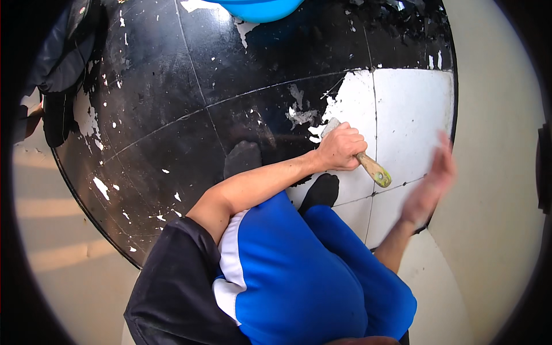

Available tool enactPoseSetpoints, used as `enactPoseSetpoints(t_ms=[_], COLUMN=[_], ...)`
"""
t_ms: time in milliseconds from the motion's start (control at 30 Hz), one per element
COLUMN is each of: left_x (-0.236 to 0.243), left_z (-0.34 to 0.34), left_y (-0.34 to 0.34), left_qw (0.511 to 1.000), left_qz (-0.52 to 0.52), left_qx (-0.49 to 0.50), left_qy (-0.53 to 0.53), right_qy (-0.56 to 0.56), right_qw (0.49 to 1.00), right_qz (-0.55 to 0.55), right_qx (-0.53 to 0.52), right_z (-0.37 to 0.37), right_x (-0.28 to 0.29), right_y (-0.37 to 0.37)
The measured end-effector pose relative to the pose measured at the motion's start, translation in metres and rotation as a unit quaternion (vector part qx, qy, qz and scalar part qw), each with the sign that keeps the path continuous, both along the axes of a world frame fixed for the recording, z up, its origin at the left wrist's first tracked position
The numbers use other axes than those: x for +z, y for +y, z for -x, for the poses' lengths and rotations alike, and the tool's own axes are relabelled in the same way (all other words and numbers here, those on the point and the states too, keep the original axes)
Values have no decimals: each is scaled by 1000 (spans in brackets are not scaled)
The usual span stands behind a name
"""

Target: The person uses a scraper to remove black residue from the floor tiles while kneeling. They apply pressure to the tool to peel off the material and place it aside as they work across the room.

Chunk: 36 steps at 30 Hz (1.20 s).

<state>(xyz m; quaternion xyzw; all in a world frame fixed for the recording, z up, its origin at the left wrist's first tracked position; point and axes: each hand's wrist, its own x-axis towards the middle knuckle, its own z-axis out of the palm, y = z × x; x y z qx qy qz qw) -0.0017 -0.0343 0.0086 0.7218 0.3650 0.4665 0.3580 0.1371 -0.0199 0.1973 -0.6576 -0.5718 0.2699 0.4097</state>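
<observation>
The left hand (343,147) is wrapped round a scraper (374,168), blade toward half past ten at the ragged black coating (270,123), handle toward half past four. Farther off toward four o'clock, the right hand (430,183) is blurred; I cannot tell its finger spread.

On the black-and-white tiled floor (155,75), a rounded blue plastic tub (261,10) lies beyond the wooden-handled scraper (375,171) in the left hand (342,148); farther right is the right hand (430,185).

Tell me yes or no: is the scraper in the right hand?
No, the left hand grips the scraper, and the right hand is apart from it.
</observation>
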Motion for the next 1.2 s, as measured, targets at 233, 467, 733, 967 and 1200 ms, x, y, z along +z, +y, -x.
enactPoseSetpoints(t_ms=[233,467,733,967,1200], left_x=[-1,-2,-1,-8,-3], left_z=[6,4,4,3,7], left_y=[1,0,-1,-5,-6], left_qw=[1000,1000,1000,999,998], left_qz=[4,-4,8,-32,5], left_qx=[4,12,0,-32,-68], left_qy=[-11,-26,-11,0,-11], right_qy=[-27,-132,24,-143,-71], right_qw=[995,961,998,939,941], right_qz=[10,135,-40,228,309], right_qx=[97,201,38,213,121], right_z=[2,24,-18,7,14], right_x=[-5,-36,35,-46,-35], right_y=[-3,-11,5,-23,-51])
